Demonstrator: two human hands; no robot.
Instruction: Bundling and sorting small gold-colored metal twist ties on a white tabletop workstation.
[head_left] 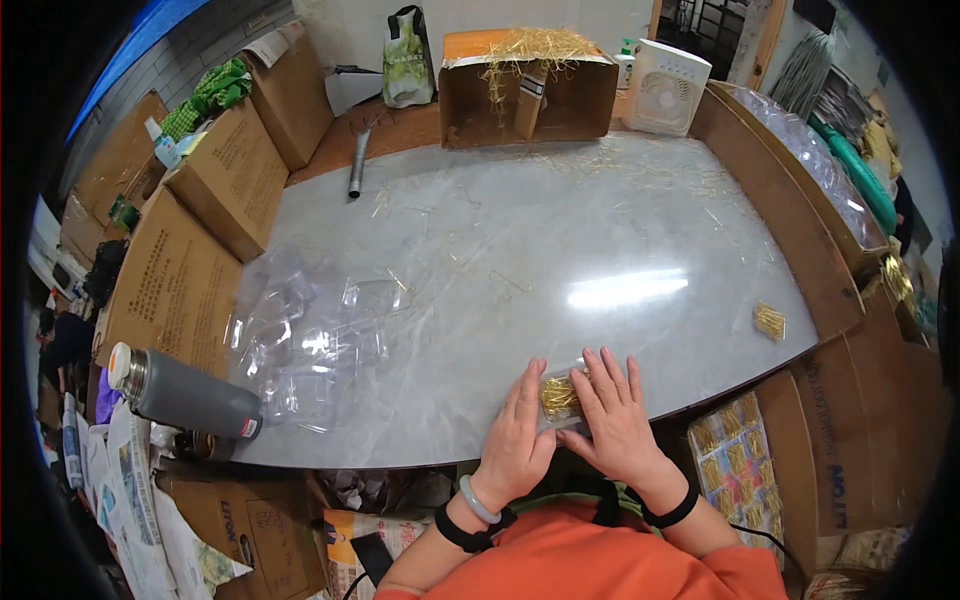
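At the near edge of the table, a small clear plastic box (pixel 559 398) filled with thin gold wire pieces sits between my two hands. My left hand (pixel 516 425) presses along its left side, fingers straight and close together. The fingers of my right hand (pixel 612 412) lie over its right side and top corner. Both thumbs meet at the near side of the box, so its lower edge is partly hidden. A second filled clear box (pixel 769 321) rests alone near the right edge of the table.
A pile of clear plastic boxes (pixel 310 335) lies at the left, beside a grey thermos flask (pixel 190 393). At the back stand an open cardboard box (pixel 470 105) with gold wire pieces on top and a white fan (pixel 668 90). A metal tube (pixel 358 165) lies at back left. Filled boxes (pixel 738 465) fill a carton below right.
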